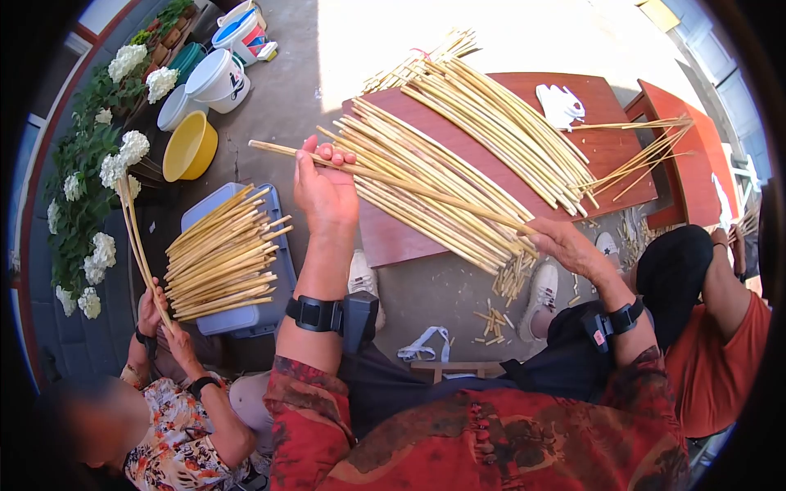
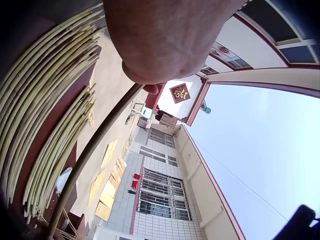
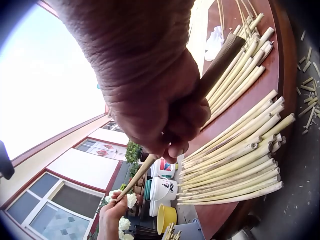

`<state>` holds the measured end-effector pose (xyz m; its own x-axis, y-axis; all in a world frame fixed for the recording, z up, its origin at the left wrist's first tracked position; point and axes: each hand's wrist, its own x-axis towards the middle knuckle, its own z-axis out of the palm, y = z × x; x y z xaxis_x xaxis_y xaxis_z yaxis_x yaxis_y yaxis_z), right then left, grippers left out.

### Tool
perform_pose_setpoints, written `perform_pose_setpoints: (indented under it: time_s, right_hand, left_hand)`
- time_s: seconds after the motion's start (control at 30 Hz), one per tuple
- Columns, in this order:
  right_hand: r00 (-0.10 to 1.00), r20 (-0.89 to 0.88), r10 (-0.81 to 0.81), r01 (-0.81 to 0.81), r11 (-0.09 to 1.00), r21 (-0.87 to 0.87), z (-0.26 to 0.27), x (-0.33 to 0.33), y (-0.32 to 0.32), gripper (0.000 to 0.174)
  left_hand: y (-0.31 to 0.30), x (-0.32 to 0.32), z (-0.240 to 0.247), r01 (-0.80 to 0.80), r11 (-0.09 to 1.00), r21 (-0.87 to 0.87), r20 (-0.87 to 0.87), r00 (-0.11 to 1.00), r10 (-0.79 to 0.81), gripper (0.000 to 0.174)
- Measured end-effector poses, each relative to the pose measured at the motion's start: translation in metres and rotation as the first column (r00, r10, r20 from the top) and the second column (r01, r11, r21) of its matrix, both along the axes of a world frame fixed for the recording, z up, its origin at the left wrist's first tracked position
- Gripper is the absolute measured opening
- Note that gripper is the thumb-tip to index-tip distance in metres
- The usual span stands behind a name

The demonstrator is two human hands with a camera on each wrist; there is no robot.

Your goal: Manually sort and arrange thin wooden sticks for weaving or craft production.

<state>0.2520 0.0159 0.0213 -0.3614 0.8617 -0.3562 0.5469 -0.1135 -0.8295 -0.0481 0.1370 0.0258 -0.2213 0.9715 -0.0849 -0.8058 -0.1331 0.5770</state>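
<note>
One long pale stalk (image 1: 442,196), like a reed or cane, stretches slantwise between both hands over the table. My left hand (image 1: 326,192), palm up, holds it a short way from its far-left end, fingers curled round it. At the opposite end my right hand (image 1: 569,245) grips it; in the right wrist view the cut end (image 3: 227,55) sticks out past the fist. Beneath the stalk lies a bundle of similar stalks (image 1: 442,164) on the reddish-brown table (image 1: 401,241). A second bundle (image 1: 499,131) lies farther right.
White gloves (image 1: 561,106) and thin stalks (image 1: 647,159) lie at the table's right. Cut pieces (image 1: 494,323) litter the floor. On the left, a grey-blue bin (image 1: 282,270) bears shorter stalks (image 1: 221,262); a seated person (image 1: 180,417) holds stalks. Another person (image 1: 729,360) sits at right.
</note>
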Motion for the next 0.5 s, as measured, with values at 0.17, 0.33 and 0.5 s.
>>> perform_pose_setpoints:
  time_s: [0.17,0.33,0.5]
  right_hand:
    - [0.983,-0.185,-0.013,-0.042,0.957,-0.289,0.012,-0.020,-0.001,0.033]
    - [0.957,-0.282,-0.069,-0.052,0.914,-0.403,0.005,-0.013,-0.003,0.034]
    - [0.919,-0.385,-0.084,-0.108,0.886,-0.452,0.002,-0.014,-0.010,0.036]
  left_hand:
    - [-0.019,0.027,0.000,0.144,0.989,0.032,-0.013,0.990,-0.143,0.027]
    - [-0.022,0.033,0.001,0.173,0.984,0.044,-0.107,0.980,-0.168,0.027]
    - [-0.028,0.038,-0.001,0.223,0.974,0.048,-0.157,0.964,-0.213,0.028]
